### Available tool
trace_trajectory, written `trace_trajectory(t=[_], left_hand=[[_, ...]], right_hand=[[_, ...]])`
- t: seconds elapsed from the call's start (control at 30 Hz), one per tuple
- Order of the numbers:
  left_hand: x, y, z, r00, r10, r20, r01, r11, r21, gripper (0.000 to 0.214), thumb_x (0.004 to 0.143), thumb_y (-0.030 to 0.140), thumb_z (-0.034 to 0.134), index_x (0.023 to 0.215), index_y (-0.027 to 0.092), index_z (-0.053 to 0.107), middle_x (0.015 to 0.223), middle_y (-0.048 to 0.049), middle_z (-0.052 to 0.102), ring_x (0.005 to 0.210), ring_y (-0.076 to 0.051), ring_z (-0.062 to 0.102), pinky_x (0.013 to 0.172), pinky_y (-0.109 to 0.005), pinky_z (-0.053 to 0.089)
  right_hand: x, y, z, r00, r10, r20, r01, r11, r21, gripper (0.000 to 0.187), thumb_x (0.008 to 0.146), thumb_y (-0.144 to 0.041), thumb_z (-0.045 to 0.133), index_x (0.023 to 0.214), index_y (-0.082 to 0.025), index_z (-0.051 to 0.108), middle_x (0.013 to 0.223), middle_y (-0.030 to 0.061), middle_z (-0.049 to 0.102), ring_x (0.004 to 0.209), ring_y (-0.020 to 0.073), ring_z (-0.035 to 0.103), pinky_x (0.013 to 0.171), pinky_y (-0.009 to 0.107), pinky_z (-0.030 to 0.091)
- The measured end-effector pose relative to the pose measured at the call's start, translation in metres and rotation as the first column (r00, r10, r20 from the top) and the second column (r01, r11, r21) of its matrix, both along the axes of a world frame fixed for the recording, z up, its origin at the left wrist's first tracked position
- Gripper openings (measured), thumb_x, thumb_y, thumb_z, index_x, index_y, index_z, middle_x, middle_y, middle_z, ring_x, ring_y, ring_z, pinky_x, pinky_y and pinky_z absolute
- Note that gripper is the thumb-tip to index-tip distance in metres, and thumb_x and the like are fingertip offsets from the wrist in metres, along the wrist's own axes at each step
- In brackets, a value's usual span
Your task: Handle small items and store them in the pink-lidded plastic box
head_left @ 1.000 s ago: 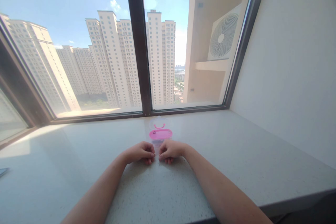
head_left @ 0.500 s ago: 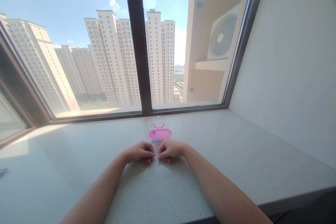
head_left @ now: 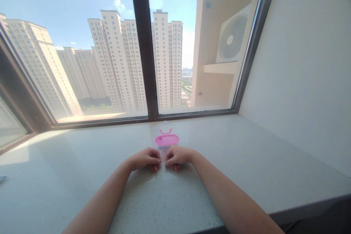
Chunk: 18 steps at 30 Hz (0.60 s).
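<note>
My left hand (head_left: 146,159) and my right hand (head_left: 177,155) rest side by side on a pale speckled stone sill (head_left: 246,153), fingers curled under and pinched toward each other. Their fingertips meet at the near end of a clear flat package (head_left: 166,137) with a pink oval piece and a pink hook shape inside. The package lies flat on the sill just beyond my knuckles. Whatever sits between my fingertips is hidden or too small to name.
A large window with a dark centre post (head_left: 142,44) runs along the far edge of the sill. A white wall (head_left: 307,73) closes the right side. A small bluish object (head_left: 2,179) peeks in at the far left edge.
</note>
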<state>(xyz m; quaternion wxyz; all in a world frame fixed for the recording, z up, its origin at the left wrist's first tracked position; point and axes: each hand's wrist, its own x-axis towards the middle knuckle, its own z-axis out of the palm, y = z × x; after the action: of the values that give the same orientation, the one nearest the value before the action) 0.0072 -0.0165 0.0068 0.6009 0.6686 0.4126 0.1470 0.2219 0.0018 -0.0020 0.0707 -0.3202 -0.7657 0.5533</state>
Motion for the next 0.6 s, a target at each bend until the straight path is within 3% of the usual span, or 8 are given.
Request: trace_trajectory(t=[0.6], left_hand=[[-0.0008,-0.0001,-0.0001,1.000,-0.006,-0.005,0.006,1.000,0.014,0.026,0.069,0.037,0.066,0.079,0.014,0.058,0.068,-0.0019,0.065,0.059,-0.013,0.061,0.057,-0.025,0.048]], right_hand=[[-0.0004,-0.0008,0.0009,1.000,-0.003,0.007,0.003,1.000,-0.004,0.017,0.070,-0.027,0.066,0.072,-0.012,0.060,0.055,-0.0020,0.059,0.047,0.0090,0.057,0.045,0.017,0.044]])
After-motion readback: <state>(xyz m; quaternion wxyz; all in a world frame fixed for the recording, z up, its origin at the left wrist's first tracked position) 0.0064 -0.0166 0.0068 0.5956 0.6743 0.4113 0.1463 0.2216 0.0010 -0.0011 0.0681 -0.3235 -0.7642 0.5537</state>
